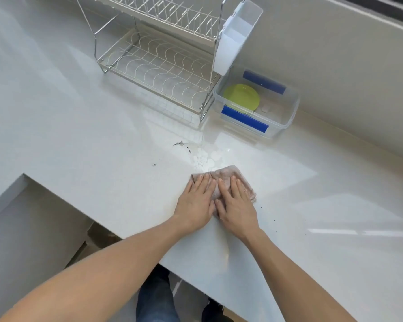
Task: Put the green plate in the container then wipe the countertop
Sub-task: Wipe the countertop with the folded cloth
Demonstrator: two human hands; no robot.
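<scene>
The green plate (242, 97) lies inside the container (286, 123); both hands, left hand (197, 203) and right hand (236, 206), press flat and open on the cloth (226, 174), with dark crumbs (179, 143) left on the desk (79, 126).

I'm pressing a soft, grubby cloth (228, 180) on the glossy, smooth white countertop (91, 140). Light is glinting off the shiny wire-metal rack (158, 63) and clear plastic container (286, 117) holding a glossy green plate (241, 97).

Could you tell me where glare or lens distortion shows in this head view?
Head view: bright window glare streaks the countertop right of the hands, a softer sheen sits beside the container; the wide lens bows the dish rack and counter edges; focus looks fairly even.
</scene>
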